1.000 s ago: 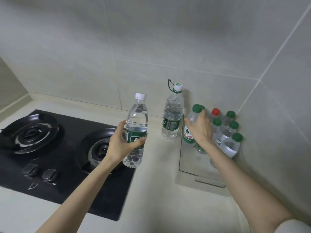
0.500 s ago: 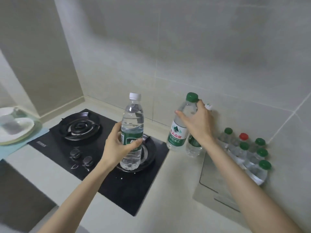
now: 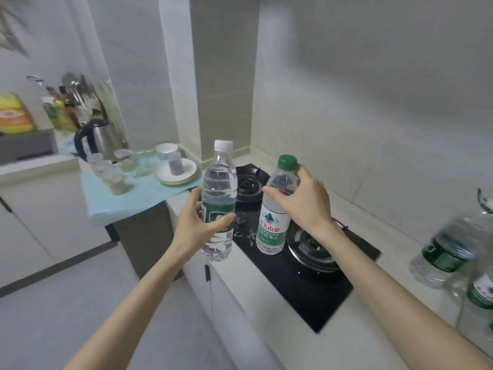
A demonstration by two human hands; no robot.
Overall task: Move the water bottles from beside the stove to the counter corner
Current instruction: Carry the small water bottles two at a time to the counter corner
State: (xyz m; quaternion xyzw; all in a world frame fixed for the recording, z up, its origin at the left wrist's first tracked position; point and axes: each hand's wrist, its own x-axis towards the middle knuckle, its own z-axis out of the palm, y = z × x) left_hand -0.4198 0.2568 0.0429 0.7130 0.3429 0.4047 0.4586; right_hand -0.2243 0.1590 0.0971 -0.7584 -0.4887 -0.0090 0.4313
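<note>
My left hand (image 3: 197, 225) wraps the white-capped bottle (image 3: 219, 193), my right hand (image 3: 304, 201) pinches the green-capped bottle (image 3: 274, 225) below its neck, both upright in the air by the stove (image 3: 306, 287), neither set down yet, and more bottles (image 3: 448, 252) stand blurred on the counter (image 3: 360, 351) at right.

The left hand (image 3: 197, 225) and right hand (image 3: 306, 201) are showing bare, with both forearms (image 3: 138, 297) running uncovered to the view's edge.

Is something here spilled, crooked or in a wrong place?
Nothing is spilled: the white-cap bottle and green-cap bottle are held roughly upright. Only the blue mat seems to overhang at its front corner, with glasses on it, and white specks lie on the stove.
</note>
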